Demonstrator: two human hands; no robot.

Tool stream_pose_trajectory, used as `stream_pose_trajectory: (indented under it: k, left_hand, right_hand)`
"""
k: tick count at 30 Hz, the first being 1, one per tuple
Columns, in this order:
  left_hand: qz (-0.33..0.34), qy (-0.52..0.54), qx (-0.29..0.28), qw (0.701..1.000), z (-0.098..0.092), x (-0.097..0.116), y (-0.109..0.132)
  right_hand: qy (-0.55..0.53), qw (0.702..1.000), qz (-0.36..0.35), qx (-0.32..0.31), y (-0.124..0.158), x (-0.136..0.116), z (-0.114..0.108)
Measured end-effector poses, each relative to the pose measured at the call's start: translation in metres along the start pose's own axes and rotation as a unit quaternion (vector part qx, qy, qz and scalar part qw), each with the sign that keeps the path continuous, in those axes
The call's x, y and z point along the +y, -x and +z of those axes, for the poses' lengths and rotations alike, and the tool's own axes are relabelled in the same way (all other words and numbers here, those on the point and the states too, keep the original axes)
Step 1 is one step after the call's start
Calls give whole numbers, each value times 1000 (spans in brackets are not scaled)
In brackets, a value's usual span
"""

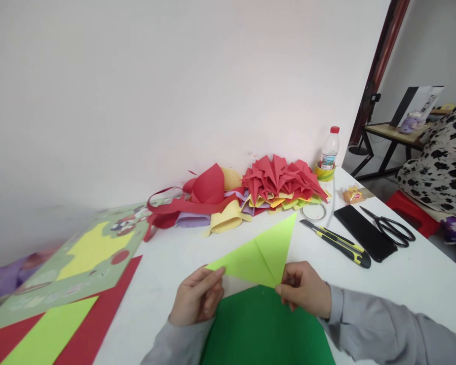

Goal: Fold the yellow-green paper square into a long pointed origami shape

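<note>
A lime-green sheet of paper [251, 258], folded into a triangle with a crease down its middle, is held up in front of me. My left hand [198, 294] pinches its left corner between thumb and fingers. At the lower right corner, my right hand [304, 289] grips the same paper, thumb on top. Below the hands lies a large dark green sheet [268, 327], its lower part cut off by the frame. One tip of the triangle points up and right, near a yellow-black utility knife [338, 244].
Red folded paper pieces [275, 175] and rolled coloured paper [209, 187] line the wall. A bottle [330, 149], tape ring [313, 211], black case [365, 233], scissors [391, 225] and wrapped snack [352, 194] stand right. Leftward are a lime strip [51, 332], red sheet [89, 324] and printed board [110, 268].
</note>
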State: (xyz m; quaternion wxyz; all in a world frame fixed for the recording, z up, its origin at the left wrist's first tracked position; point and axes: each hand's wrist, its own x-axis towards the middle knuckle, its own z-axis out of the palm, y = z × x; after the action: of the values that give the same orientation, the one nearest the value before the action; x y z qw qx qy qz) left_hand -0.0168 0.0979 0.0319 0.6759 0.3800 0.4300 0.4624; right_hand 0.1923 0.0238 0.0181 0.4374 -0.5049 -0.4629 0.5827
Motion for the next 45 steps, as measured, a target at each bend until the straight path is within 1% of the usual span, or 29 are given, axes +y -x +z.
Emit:
stream_pose_trajectory:
  k: [6,12,18,23,26,29,31,34,36,37,39,41,45]
  left_hand:
    - [28,16,23,999,-5,6,-3]
    - [52,26,42,997,-2,8,-2]
    - [62,29,52,996,-1,7,-1]
    - [61,24,49,997,-3,11,-1]
    - [50,18,32,998,-3,12,-2]
    - [34,3,-1,999,2,6,0]
    - [28,-17,-26,999,9,-3,5]
    - [38,-57,-62,996,21,-20,19]
    - [38,-126,-102,986,28,-30,28]
    - [27,-164,-119,979,30,-33,32]
    - [31,-231,-118,965,33,-36,38]
    - [39,-268,-110,956,33,-35,40]
    - [32,-274,-110,955,33,-30,39]
  right_hand:
    - [3,1000,-2,-3,0,1,-1]
    - [6,1000,0,0,-1,3,-1]
    - [5,1000,2,-6,-1,4,-1]
    - [6,1000,5,-2,-1,4,-1]
    - [6,1000,7,-1,-1,4,-1]
    - [-1,1000,9,2,-2,3,0]
    - [-7,1000,8,-7,-2,2,0]
    - [-10,1000,1,-25,-2,1,0]
    - [-7,999,-4,-39,-1,0,0]
    - [-3,999,-6,-48,0,1,1]
    - [10,998,-12,-66,2,1,1]
    - [23,997,-18,-75,3,2,1]
    - [16,998,-25,-57,2,6,2]
